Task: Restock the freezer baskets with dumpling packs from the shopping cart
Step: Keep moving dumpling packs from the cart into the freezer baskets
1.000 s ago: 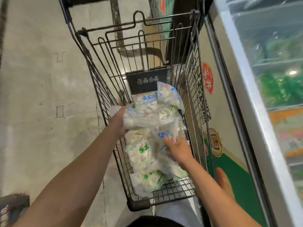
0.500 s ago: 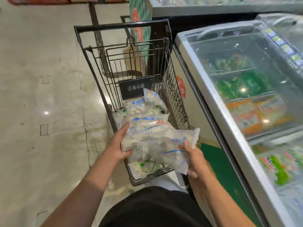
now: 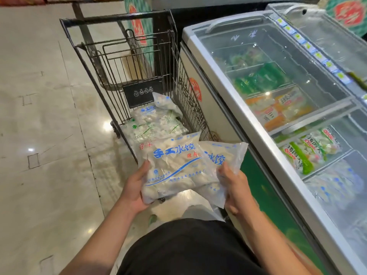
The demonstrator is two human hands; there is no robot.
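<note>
I hold a small stack of clear dumpling packs with blue print above the near end of the black wire shopping cart [image 3: 121, 18]. My left hand [image 3: 133, 187] grips the top dumpling pack [image 3: 174, 165] by its left edge. My right hand [image 3: 236, 187] grips a second dumpling pack [image 3: 224, 155] that lies under it on the right. Several more dumpling packs [image 3: 155, 124] lie in the cart's bottom. The chest freezer [image 3: 234, 92] stands to the right with its glass lid closed over baskets of frozen packs.
Under the freezer glass are green packs [image 3: 260, 80], orange packs [image 3: 278, 110], and white-green packs [image 3: 309, 149] in separate baskets. A second freezer [image 3: 327, 36] adjoins at the far right. Tiled floor [image 3: 39, 116] spreads to the left of the cart.
Both hands have lifted the packs out of the cart and drawn them up toward my body. The view has swung right, bringing the freezer into fuller sight.
</note>
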